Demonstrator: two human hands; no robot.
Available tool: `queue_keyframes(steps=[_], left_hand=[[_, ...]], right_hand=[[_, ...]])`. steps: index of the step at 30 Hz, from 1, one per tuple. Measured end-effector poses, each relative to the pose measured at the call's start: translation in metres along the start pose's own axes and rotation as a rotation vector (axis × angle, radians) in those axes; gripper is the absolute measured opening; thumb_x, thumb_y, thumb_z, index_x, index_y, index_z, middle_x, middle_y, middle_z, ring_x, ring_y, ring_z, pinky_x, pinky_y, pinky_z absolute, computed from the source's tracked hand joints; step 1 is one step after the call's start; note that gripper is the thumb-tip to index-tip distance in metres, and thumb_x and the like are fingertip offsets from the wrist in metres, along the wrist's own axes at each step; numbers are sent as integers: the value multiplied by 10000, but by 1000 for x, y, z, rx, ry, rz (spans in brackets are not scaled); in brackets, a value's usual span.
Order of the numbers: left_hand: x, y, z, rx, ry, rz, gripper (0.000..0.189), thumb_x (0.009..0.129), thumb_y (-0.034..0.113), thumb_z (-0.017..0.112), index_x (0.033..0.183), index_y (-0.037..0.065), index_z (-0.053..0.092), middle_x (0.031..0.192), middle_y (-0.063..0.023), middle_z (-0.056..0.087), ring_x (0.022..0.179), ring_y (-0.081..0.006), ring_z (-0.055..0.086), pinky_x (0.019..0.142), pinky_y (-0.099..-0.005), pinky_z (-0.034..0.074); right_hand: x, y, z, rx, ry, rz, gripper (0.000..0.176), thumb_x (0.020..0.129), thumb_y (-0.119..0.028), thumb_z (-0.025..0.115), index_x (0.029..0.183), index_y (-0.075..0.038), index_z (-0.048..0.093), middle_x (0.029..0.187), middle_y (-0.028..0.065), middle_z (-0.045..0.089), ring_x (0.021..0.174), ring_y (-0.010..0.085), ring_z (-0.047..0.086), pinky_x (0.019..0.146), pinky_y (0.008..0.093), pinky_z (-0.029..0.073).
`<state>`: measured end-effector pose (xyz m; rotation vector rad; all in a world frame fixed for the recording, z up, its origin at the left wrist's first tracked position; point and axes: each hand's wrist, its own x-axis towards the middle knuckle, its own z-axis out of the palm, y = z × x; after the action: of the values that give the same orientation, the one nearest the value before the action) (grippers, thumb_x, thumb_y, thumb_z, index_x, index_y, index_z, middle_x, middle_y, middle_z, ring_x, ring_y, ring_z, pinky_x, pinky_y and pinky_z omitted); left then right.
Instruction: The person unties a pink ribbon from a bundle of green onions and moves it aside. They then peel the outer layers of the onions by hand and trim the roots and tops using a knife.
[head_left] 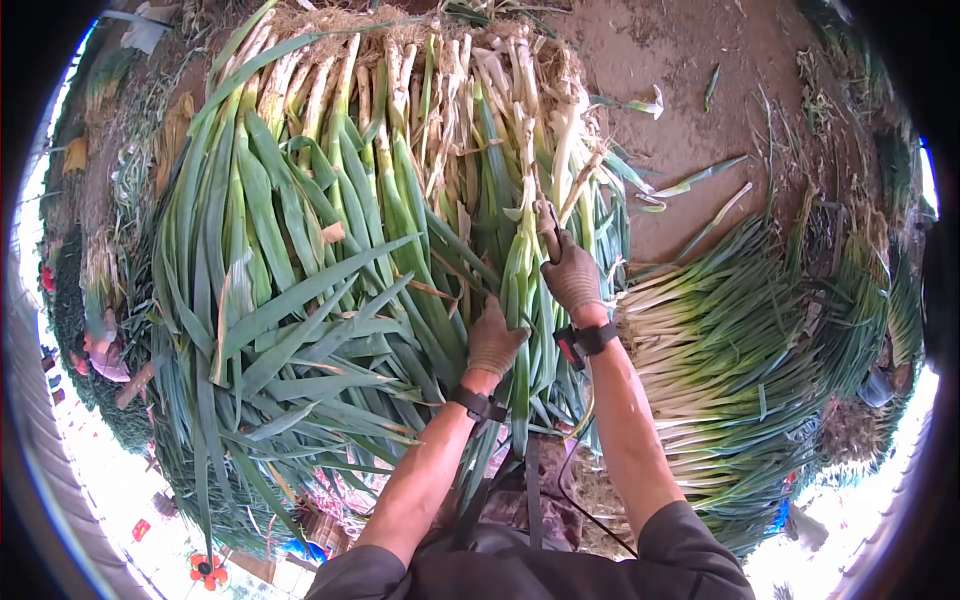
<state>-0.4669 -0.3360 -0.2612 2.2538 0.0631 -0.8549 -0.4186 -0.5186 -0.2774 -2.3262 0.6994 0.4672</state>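
**Entry: one green-onion stalk, held over the heap**

1. Green-onion stalk (522,262). It lies lengthwise on top of the untrimmed heap, directly ahead of me and between my two hands. The pale shank points away and the leaves trail toward my lap.
2. Left hand (493,340). Gloved, with the fingers curled shut on the stalk's green leaves low down, probably to pin it steady against the heap. The forearm rises from lower left with the wrist straight. A black strap (480,405) sits on the wrist.
3. Right hand (572,278). Gloved, with the fingers closed round a dark tool (548,228) that points up along the shank. I cannot tell whether it is a blade. The forearm comes in steeply from lower right and the wrist is turned slightly inward, which keeps the tool in line with the stalk.
4. Untrimmed heap (330,230). Roots and dry skins lie at the far end and the leaves fan toward me, so each stalk can be drawn off by its leaves.
5. Cleaned pile (720,350). It lies to my right with the white shanks aligned, apart from the heap, seemingly so the two do not mix.
6. Bare earth (670,60). Beyond both piles, with stray leaves on it.
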Motion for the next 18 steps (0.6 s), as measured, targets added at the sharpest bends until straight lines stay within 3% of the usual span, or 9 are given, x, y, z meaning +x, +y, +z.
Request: queue_keyframes(steps=[12, 16, 18], left_hand=[[1, -6, 3, 4, 21, 24, 708, 726, 291, 824, 1257, -10, 465, 1000, -287, 700, 955, -470, 676, 849, -517, 544], [4, -6, 3, 38, -18, -11, 731, 725, 297, 833, 1279, -3, 461, 1001, -279, 703, 964, -464, 679, 843, -512, 546], [4, -3, 3, 63, -5, -22, 744, 722, 300, 841, 1281, -8, 460, 1001, -275, 704, 965, -460, 682, 840, -510, 547]], right_hand=[[65, -13, 7, -10, 97, -57, 366, 872, -205, 587, 1201, -47, 613, 948, 290, 704, 898, 480, 678, 809, 566, 535], [18, -10, -3, 53, 41, -98, 375, 860, -176, 592, 1217, -65, 607, 938, 276, 706, 879, 489, 670, 785, 571, 537], [-28, -3, -9, 11, 10, -201, 475, 826, -145, 615, 1295, -84, 564, 902, 269, 703, 859, 484, 672, 757, 583, 541]])
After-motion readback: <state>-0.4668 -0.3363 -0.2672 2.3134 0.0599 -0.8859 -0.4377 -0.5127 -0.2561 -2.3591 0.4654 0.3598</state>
